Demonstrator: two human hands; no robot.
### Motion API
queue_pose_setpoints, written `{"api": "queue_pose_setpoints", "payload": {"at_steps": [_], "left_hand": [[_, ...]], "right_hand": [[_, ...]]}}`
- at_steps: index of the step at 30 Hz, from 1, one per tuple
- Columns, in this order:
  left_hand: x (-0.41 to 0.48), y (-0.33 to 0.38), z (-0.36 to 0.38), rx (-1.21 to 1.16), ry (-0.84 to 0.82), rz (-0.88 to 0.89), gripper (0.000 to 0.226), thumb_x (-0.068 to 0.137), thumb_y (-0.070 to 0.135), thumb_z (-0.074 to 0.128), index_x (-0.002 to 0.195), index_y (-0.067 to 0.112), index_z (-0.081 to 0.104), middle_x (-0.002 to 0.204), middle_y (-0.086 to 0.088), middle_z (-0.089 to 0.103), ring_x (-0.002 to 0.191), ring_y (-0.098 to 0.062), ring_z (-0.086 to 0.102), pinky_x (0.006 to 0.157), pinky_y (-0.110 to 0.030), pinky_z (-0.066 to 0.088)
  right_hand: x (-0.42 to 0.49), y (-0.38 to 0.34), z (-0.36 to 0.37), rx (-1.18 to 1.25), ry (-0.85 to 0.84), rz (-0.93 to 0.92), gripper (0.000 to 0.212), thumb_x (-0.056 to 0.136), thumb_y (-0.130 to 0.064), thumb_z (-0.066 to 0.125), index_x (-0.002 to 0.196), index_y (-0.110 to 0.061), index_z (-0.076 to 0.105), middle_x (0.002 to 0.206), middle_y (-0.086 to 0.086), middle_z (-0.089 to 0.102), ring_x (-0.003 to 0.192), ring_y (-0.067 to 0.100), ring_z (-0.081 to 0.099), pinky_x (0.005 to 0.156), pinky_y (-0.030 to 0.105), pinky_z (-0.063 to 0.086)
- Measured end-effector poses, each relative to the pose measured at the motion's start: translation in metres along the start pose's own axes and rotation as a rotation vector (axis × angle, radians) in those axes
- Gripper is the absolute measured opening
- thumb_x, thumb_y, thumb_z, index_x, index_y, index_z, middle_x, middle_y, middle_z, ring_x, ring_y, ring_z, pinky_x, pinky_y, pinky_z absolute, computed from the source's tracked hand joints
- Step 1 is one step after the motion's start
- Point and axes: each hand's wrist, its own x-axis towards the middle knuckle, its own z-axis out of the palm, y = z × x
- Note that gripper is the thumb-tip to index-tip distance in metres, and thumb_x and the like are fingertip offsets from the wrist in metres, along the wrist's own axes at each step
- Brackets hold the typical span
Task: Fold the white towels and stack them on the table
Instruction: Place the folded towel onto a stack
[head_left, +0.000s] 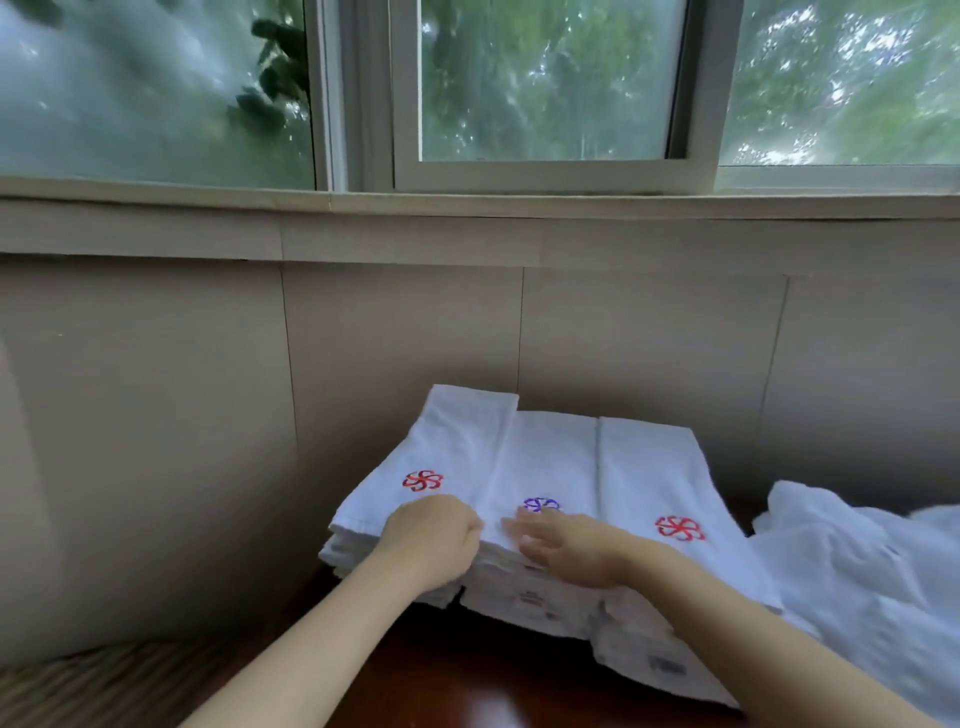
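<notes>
As hands (431, 530) (566, 545) touch stacked towels (649, 467), table (493, 691) beneath

Towels (550, 467) look like soft matt white terry cloth with stitched logos (422, 481), table (498, 675) is glossy dark red-brown wood, wall (395, 332) is smooth beige panels.

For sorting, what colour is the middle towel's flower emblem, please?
The flower emblem is purple; head view.

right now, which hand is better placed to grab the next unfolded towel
Right. The unfolded pile lies right of the stacks, nearer the right hand; the left hand is farther off.
</notes>
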Motion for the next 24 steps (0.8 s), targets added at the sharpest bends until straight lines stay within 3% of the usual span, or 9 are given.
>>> {"api": "queue_pose_setpoints", "payload": {"at_steps": [3, 6, 9, 13, 17, 19, 24], "left_hand": [[-0.029, 0.033, -0.007, -0.077, -0.013, 0.008, 0.031, 0.092, 0.018, 0.038, 0.065, 0.008, 0.048, 0.074, -0.008, 0.050, 0.090, -0.036, 0.057, 0.070, -0.037, 0.046], [-0.050, 0.078, -0.004, -0.122, -0.054, 0.075, 0.026, 0.091, 0.020, 0.040, 0.079, 0.009, 0.062, 0.098, -0.012, 0.063, 0.098, -0.034, 0.058, 0.077, -0.037, 0.048], [-0.065, 0.131, 0.008, -0.143, -0.096, 0.185, 0.027, 0.091, 0.024, 0.042, 0.092, 0.015, 0.068, 0.110, -0.007, 0.064, 0.105, -0.031, 0.057, 0.083, -0.036, 0.046], [-0.073, 0.204, 0.029, -0.185, -0.234, 0.350, 0.030, 0.091, 0.028, 0.046, 0.109, 0.025, 0.070, 0.122, 0.001, 0.064, 0.114, -0.023, 0.056, 0.095, -0.038, 0.047], [-0.078, 0.276, 0.052, -0.201, -0.290, 0.465, 0.031, 0.092, 0.028, 0.046, 0.114, 0.019, 0.066, 0.122, -0.005, 0.061, 0.115, -0.025, 0.055, 0.094, -0.036, 0.046], [-0.078, 0.307, 0.066, -0.216, -0.301, 0.477, 0.037, 0.093, 0.031, 0.046, 0.128, 0.023, 0.056, 0.134, -0.005, 0.050, 0.124, -0.024, 0.048, 0.102, -0.036, 0.040], [-0.071, 0.362, 0.097, -0.208, -0.249, 0.494, 0.055, 0.091, 0.031, 0.050, 0.143, 0.022, 0.036, 0.145, -0.004, 0.031, 0.133, -0.025, 0.037, 0.108, -0.041, 0.035]], "right_hand": [[-0.065, 0.009, 0.008, -0.059, 0.063, 0.082, 0.049, 0.101, -0.043, 0.033, 0.148, -0.038, 0.023, 0.159, -0.010, 0.013, 0.146, 0.011, 0.010, 0.118, 0.035, 0.008], [-0.135, 0.025, 0.014, -0.018, 0.193, 0.169, 0.047, 0.100, -0.040, 0.039, 0.146, -0.034, 0.030, 0.158, -0.007, 0.015, 0.145, 0.010, 0.015, 0.114, 0.025, 0.011], [-0.210, 0.042, 0.023, 0.129, 0.354, 0.265, 0.042, 0.098, -0.033, 0.046, 0.140, -0.030, 0.040, 0.154, -0.006, 0.028, 0.142, 0.008, 0.024, 0.110, 0.021, 0.018], [-0.303, 0.073, 0.048, 0.130, 0.577, 0.549, 0.034, 0.096, -0.021, 0.051, 0.129, -0.022, 0.053, 0.146, 0.002, 0.038, 0.140, 0.019, 0.030, 0.112, 0.036, 0.020], [-0.368, 0.102, 0.060, 0.115, 0.821, 0.794, 0.031, 0.086, 0.001, 0.056, 0.116, 0.002, 0.064, 0.129, 0.025, 0.052, 0.124, 0.039, 0.046, 0.106, 0.044, 0.035], [-0.389, 0.116, 0.058, 0.099, 0.856, 0.850, 0.032, 0.084, 0.003, 0.057, 0.115, 0.004, 0.064, 0.125, 0.027, 0.054, 0.120, 0.040, 0.049, 0.104, 0.044, 0.036], [-0.421, 0.145, 0.062, 0.078, 0.654, 0.883, 0.049, 0.092, -0.021, 0.054, 0.138, -0.011, 0.043, 0.137, 0.007, 0.047, 0.128, 0.022, 0.043, 0.107, 0.028, 0.030]]}}
